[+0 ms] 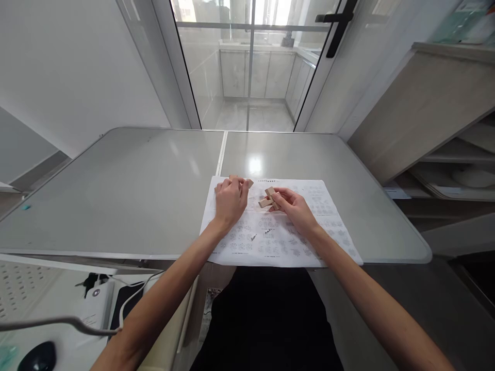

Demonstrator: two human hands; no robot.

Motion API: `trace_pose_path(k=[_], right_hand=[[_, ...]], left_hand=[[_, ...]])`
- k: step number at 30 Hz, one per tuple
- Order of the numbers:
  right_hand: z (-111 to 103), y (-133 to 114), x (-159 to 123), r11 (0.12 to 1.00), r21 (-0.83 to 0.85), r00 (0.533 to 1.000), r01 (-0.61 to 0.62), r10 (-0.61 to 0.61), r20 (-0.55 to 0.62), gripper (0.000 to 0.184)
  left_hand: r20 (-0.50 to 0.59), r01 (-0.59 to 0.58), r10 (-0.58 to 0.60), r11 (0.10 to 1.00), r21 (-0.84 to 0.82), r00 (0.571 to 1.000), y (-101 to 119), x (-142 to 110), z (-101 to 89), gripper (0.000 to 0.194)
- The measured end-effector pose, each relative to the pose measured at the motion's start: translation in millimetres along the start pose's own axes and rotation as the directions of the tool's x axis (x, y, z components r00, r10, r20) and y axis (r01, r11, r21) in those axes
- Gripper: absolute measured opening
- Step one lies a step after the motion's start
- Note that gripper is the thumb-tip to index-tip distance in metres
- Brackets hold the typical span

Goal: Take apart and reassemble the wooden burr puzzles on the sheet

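Right grip (294, 207): blocks (269, 191); shelf (450, 153) contents unclear

Widest passage lies over the counter (154, 175) to the left of the printed sheet (228, 256); a narrower stretch runs along the right, and another beyond the sheet toward the glass door (266, 72), which blocks further reach. Between the left hand (231, 198) and the wooden pieces (269, 191) in the right hand (292, 208), only a slim gap remains. Both forearms cross the near edge, fencing in two small scraps (253, 237). A shelf unit (433, 98) bounds the right; below left, a grey cable (58, 322) obstructs.
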State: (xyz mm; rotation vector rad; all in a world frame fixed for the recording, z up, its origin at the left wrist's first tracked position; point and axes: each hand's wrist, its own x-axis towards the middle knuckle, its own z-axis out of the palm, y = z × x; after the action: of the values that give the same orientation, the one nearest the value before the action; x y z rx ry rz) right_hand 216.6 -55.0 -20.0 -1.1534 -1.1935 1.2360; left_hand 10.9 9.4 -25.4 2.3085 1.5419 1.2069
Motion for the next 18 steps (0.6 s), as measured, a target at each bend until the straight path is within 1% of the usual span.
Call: trace_pose_path(k=[3,7,9,11,13,16,18], right_hand=[[-0.5,1.7,0.6,1.0,-0.001,1.0,-0.001,0.001,-0.003,0.049],[-0.3,1.7,1.1,1.0,-0.011,1.0,-0.012,0.012,-0.006,0.049],[0.6,0.3,0.9,1.0,-0.01,1.0,-0.018,0.018,-0.015,0.049],[1.6,-1.5,0.4,1.0,-0.011,1.0,-0.015,0.014,-0.024,0.049],[2.3,-3.0,-0.3,1.0,-0.023,0.999,0.014,-0.015,-0.028,0.047],[2.5,-4.1,-1.2,0.995,-0.056,0.996,0.083,-0.084,-0.021,0.044],[2.4,-4.0,-1.8,0.991,-0.048,0.992,0.123,-0.124,-0.014,0.042]], left_hand=[[0.041,-0.037,0.035,0.998,0.056,0.999,-6.0,-0.7,3.5,0.028],[0.11,-0.056,0.041,0.99,0.132,0.993,-10.5,-1.7,5.4,0.026],[0.112,-0.055,0.039,0.988,0.143,0.993,-8.8,-1.8,4.1,0.024],[0.098,-0.079,0.069,0.991,0.104,0.993,-4.0,-2.0,1.1,0.023],[0.108,-0.149,0.147,0.989,0.017,0.983,2.8,-2.8,-3.0,0.023],[0.196,-0.267,0.293,0.952,-0.151,0.936,12.8,-5.2,-8.6,0.027],[0.227,-0.281,0.326,0.937,-0.21,0.918,16.8,-7.2,-10.5,0.027]])
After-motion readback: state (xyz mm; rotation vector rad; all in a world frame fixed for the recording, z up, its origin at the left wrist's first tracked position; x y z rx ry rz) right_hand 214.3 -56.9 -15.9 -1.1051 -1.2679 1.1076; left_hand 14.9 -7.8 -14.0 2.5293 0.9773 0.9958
